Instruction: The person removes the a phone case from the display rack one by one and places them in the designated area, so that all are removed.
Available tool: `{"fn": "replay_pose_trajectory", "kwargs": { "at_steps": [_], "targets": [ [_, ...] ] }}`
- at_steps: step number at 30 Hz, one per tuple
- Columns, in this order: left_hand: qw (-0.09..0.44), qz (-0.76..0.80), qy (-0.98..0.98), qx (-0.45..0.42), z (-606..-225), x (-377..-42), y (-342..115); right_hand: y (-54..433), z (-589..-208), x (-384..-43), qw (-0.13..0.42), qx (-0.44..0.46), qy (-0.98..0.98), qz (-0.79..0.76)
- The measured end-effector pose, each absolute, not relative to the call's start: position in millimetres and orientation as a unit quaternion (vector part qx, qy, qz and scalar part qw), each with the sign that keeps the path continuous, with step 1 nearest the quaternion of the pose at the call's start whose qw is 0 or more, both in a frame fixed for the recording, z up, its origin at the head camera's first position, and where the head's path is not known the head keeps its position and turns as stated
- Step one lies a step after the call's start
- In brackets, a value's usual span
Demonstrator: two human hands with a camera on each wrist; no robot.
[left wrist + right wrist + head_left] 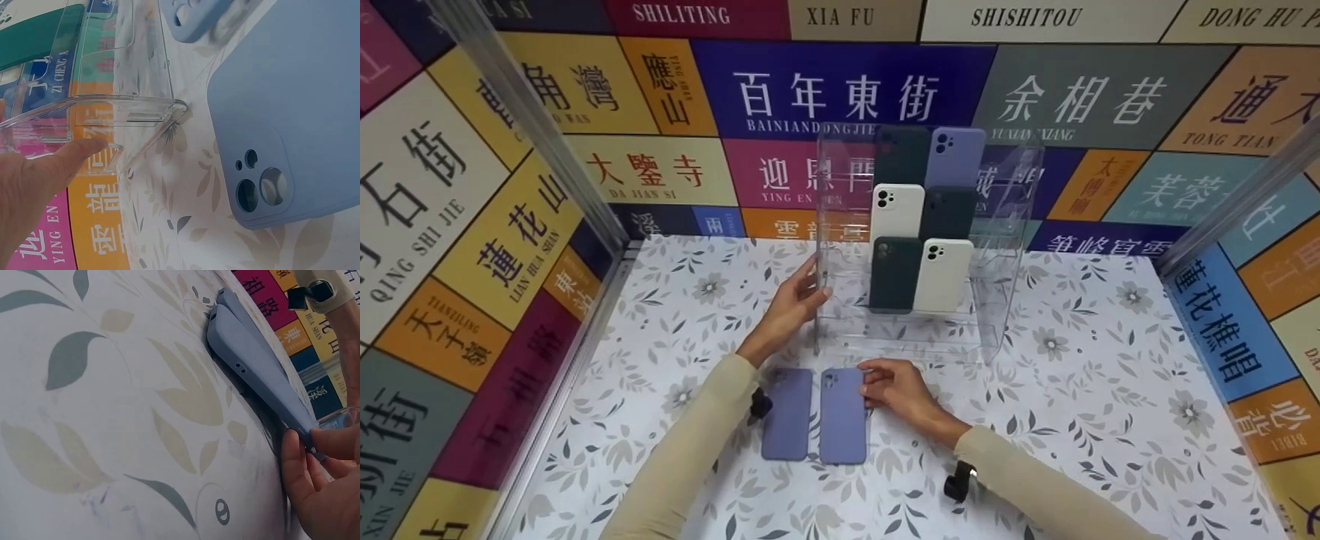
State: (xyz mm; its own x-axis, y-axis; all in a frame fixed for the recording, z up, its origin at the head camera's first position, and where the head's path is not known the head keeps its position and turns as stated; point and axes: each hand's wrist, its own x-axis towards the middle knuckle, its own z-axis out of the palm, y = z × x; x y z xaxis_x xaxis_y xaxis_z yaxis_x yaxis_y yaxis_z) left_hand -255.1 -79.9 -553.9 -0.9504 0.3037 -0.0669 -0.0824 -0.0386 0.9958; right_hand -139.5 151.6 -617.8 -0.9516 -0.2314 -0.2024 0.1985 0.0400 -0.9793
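Two lavender phone cases lie side by side on the table, the left case (786,420) slightly apart from the right case (842,424). My right hand (904,394) pinches the upper right corner of the right case between thumb and fingers; the right wrist view shows this hand (326,478) at the corner. Behind them stands a clear stepped display stand (930,330). My left hand (787,304) grips its left side panel, some fingertips hidden. In the left wrist view, the thumb of that hand (50,174) lies along the clear plastic.
On the stand, cases are in two columns: a lavender case (958,157), white cases (945,277) and dark green cases (893,277). The table has a leaf-patterned cover (1072,420). Panels of colourful street signs (847,82) enclose the back and sides.
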Motion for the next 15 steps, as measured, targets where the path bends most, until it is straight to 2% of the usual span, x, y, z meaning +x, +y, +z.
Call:
{"fn": "replay_pose_trajectory", "kwargs": {
  "at_steps": [7, 15],
  "targets": [
    [0.113, 0.723, 0.677, 0.079, -555, -255, -80, 144, -615, -142, 0.137, -0.029, 0.742, -0.655],
    [0.112, 0.725, 0.676, 0.075, -555, -255, -79, 139, -611, -142, 0.125, -0.027, 0.769, -0.626]
  ]
}}
